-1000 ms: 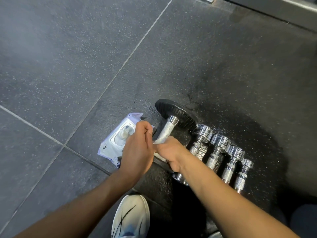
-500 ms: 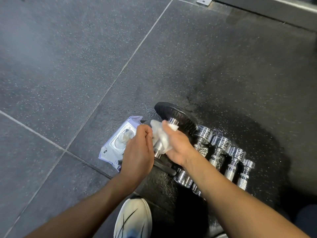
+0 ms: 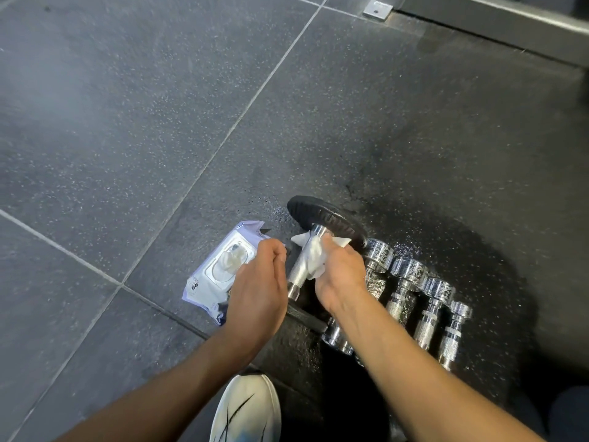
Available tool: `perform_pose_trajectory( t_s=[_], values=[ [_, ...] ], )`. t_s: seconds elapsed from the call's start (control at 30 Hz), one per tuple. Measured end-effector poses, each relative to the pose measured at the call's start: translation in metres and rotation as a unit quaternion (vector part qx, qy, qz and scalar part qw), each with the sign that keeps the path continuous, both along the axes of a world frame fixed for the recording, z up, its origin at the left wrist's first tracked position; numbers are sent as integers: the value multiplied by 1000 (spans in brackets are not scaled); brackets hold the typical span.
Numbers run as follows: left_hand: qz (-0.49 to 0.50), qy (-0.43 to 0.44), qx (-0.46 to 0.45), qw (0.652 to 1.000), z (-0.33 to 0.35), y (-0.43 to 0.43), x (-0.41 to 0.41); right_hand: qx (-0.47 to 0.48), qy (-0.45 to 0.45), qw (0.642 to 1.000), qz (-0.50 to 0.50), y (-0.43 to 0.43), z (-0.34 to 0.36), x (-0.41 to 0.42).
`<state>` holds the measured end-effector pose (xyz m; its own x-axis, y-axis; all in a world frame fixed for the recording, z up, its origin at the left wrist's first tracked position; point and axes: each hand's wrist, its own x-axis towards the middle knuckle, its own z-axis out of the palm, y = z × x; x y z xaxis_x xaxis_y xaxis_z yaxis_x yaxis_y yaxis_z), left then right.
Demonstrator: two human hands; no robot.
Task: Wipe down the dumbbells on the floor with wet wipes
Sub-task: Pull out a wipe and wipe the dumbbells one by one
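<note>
A dumbbell with black plates (image 3: 328, 218) and a chrome handle (image 3: 299, 271) lies on the dark rubber floor. My right hand (image 3: 341, 277) presses a white wet wipe (image 3: 314, 258) around the handle's far end, close to the far plate. My left hand (image 3: 258, 285) hovers just left of the handle with fingers loosely curled and nothing seen in it; a thin gap separates them. It covers part of the wet wipes pack (image 3: 216, 275), whose lid stands open with a wipe poking out. Several small chrome dumbbells (image 3: 409, 282) lie in a row to the right.
My white shoe (image 3: 245, 409) stands at the bottom centre, near the dumbbell's near plate. A metal rail (image 3: 494, 23) and a small bracket (image 3: 377, 9) run along the top right. Grey floor tiles (image 3: 127, 122) stretch to the left and far side.
My right hand has slid the wipe up the handle from its near end to the far plate. My left hand has come off the handle and sits beside it.
</note>
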<state>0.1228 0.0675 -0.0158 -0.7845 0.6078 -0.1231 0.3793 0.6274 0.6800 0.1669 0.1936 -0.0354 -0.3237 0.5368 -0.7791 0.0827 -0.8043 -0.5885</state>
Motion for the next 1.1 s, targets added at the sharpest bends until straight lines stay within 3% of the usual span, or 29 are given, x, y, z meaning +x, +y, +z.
perform_pose_trajectory(
  t_s=[0.07, 0.17, 0.27, 0.33, 0.4, 0.53, 0.63, 0.73, 0.83, 0.9, 0.97, 1.0, 1.03, 1.1],
  values=[
    [-1, 1, 1, 1000, 1, 1, 1, 36, -24, 999, 12, -12, 9, 0],
    [-3, 1, 5, 1000, -1, 1, 1, 179, -96, 970, 132, -18, 28, 1],
    [3, -4, 15, 1000, 0, 0, 0, 319, -173, 870, 333, -24, 34, 6],
    [6, -5, 22, 1000, 2, 1, 0, 402, -208, 797, 400, -30, 26, 10],
    [5, -4, 22, 1000, 3, 1, 0, 474, -248, 730, 425, -31, 17, 15],
    [8, -5, 14, 1000, 2, 0, 0, 591, -255, 656, 394, -26, 8, 23],
    [6, -2, 8, 1000, 3, 1, 0, 655, -257, 577, 415, -20, 2, 24],
    [3, 0, 9, 1000, 3, 1, 0, 673, -292, 509, 451, -10, -2, 20],
    [4, -3, 13, 1000, 3, 0, -1, 671, -329, 470, 469, -12, -5, 11],
    [6, -12, 15, 1000, 4, 0, -2, 674, -322, 458, 482, -12, -3, 8],
    [9, -15, 10, 1000, 4, -1, -2, 701, -278, 401, 521, -8, -6, 13],
    [13, -18, 7, 1000, 3, -1, -2, 712, -251, 396, 523, -6, -9, 18],
    [17, -21, 6, 1000, 2, -1, -2, 704, -227, 451, 500, -6, -10, 24],
    [21, -25, 4, 999, 0, -2, -3, 635, -161, 609, 447, -14, -13, 34]
  ],
)
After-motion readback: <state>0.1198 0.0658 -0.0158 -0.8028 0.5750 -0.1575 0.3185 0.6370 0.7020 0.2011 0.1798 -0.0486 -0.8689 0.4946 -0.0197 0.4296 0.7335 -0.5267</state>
